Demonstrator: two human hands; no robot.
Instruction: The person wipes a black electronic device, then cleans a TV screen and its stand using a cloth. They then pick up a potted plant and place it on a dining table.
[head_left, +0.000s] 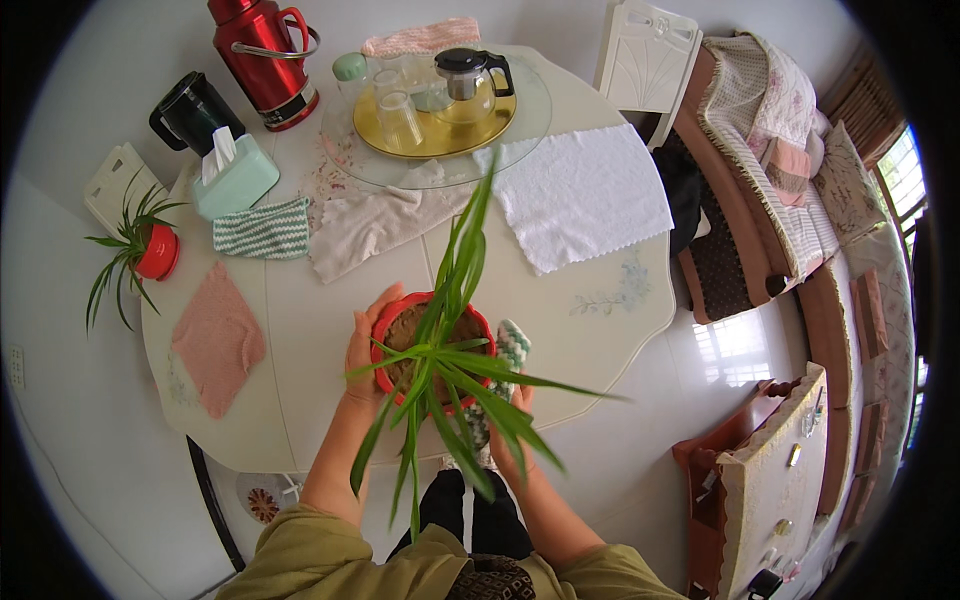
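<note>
A red pot (380, 330) with soil and a long-leaved green plant (427, 351) stands close before me, near the front edge of the table. My left hand (367, 356) is wrapped around the pot's left side. On the right, my right hand (517, 405) has a green-and-white striped cloth (513, 345) bunched between it and the pot; leaves cover part of this hand. A pink cloth (219, 341) lies to the left. Farther back are a striped green-and-white cloth (262, 229), a beige cloth (375, 225) and a white towel (585, 195).
A glass turntable (536, 112) bears a gold tray (480, 139) with glasses and a teapot (469, 97). At the back left stand a red thermos (262, 60), a dark kettle (195, 112), a mint tissue box (240, 176) and another potted plant (157, 251).
</note>
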